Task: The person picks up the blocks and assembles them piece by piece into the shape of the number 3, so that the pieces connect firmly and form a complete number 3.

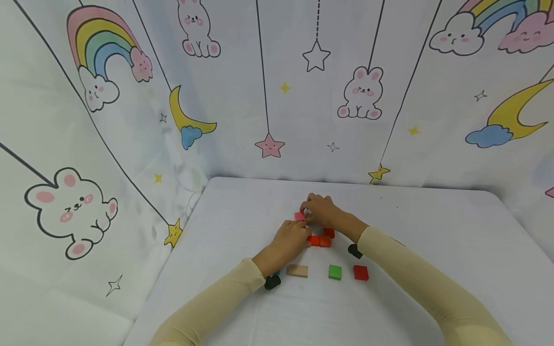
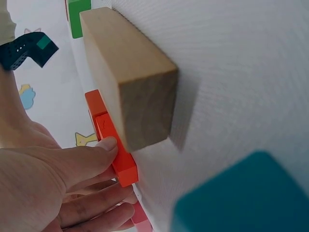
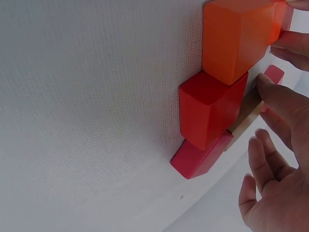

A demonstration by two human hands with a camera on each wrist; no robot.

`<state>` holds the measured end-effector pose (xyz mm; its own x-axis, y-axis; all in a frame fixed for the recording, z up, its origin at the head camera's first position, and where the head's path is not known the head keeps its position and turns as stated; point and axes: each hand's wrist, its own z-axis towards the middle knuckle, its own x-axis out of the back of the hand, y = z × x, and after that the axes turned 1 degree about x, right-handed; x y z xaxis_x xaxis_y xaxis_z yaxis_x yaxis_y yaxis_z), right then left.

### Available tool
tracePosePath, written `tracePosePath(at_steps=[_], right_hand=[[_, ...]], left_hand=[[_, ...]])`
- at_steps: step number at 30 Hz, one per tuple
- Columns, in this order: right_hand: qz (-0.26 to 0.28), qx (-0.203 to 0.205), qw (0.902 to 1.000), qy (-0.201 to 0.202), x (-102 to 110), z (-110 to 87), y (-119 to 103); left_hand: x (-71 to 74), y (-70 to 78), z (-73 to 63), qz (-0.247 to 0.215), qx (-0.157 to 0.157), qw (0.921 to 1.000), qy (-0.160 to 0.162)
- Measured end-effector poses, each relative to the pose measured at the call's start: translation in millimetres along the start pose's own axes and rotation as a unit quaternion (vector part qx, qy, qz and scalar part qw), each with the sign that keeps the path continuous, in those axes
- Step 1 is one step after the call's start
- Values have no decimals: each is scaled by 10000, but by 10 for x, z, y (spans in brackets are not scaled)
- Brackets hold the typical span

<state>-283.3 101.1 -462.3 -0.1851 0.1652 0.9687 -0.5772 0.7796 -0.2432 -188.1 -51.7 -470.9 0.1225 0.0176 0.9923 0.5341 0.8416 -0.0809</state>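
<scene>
I record the lower centre of the head view, left to right. The left hand pinches a red-orange block between thumb and fingers, apparently to hold it in line with the orange block. Its long axis runs sideways across the frame, right end toward that orange block. Above lies a pink block. The right hand appears to pinch a far wooden block, presumably for alignment; in the right wrist view its long axis climbs from lower left, beside a crimson block, to upper right. Set apart below, left to right: a near wooden block lying sideways, a green block, a red block.
</scene>
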Motion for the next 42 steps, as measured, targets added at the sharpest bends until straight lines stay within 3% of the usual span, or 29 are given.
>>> tracePosePath(at_steps=[14,22,30,37,42], right_hand=[[15,44,10000,81,33,-9,20],[228,-146,9995,147,144,-171,83],[226,-357,9984,385,322,-588,302],[136,-430,9968,663,408,-1170,498],[324,-458,9972,502,356,-1563,550]], left_hand=[[5,-1,28,5,85,9999,-148],[11,-12,22,59,86,9997,-236],[0,1,7,-148,77,9997,-202],[-19,2,-5,-233,69,9996,-139],[-26,-4,-14,-266,105,9994,-180]])
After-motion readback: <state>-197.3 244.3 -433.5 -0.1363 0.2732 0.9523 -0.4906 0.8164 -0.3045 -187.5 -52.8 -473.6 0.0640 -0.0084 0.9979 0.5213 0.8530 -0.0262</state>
